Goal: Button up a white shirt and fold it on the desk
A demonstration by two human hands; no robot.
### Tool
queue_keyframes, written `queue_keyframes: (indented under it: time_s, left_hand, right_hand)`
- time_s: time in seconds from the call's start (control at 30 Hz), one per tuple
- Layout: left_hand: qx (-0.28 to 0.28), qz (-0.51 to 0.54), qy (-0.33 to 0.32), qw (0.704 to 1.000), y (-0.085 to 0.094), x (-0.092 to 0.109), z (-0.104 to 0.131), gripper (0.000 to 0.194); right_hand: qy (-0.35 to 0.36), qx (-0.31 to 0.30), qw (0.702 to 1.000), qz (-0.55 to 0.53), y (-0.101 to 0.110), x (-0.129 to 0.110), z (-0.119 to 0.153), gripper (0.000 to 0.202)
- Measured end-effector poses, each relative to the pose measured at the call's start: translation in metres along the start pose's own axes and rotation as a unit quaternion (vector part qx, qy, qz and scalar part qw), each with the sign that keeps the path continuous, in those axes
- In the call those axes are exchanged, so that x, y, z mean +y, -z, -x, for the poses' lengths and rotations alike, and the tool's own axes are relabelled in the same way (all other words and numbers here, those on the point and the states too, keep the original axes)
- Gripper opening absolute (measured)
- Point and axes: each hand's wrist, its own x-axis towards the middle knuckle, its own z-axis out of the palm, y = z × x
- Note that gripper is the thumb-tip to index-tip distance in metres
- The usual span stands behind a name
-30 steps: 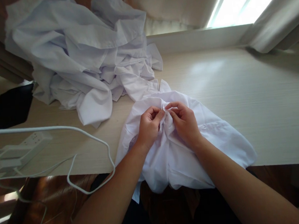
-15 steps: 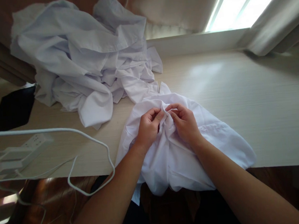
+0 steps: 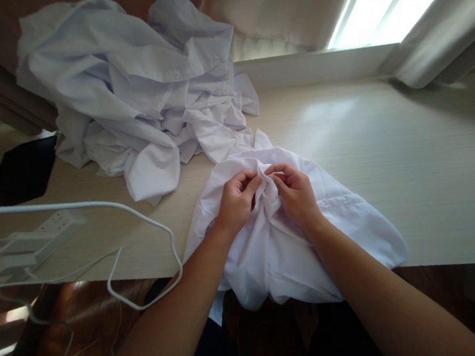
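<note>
A white shirt (image 3: 245, 266) lies bunched on the table in front of me, its lower part hanging over the front edge. My left hand (image 3: 237, 197) pinches a fold of it between thumb and fingers. Close beside it, my right hand (image 3: 294, 189) is closed on the same gathered fold, thumb and index finger meeting at the cloth. Whether a button sits between the fingertips is hidden. The fabric puckers into creases that run down from the pinched spot.
A heap of white garments (image 3: 129, 82) fills the table's back left. A black flat item (image 3: 20, 169), a white power strip (image 3: 39, 242) and a looping white cable (image 3: 140, 211) are at the left. Curtains (image 3: 429, 45) hang by the bright window (image 3: 389, 7); the pale table (image 3: 437, 182) extends right.
Almost nothing differs. Both hands keep their pinch on the shirt, with only a tiny shift of the fingers and of the whole view.
</note>
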Motion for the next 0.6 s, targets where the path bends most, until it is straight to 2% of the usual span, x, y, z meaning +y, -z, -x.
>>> queue_keyframes:
  time_s: [0.27,0.6]
  left_hand:
    - [0.005,-0.004,-0.022,1.000,-0.0001,-0.0006,0.0000,0.022]
    - [0.008,-0.001,-0.009,1.000,-0.0005,0.0001,0.0005,0.021]
  right_hand:
    - [-0.008,0.003,1.000,-0.002,-0.0019,-0.0024,0.0008,0.020]
    - [-0.008,-0.002,1.000,-0.009,-0.0018,-0.0039,0.0006,0.017]
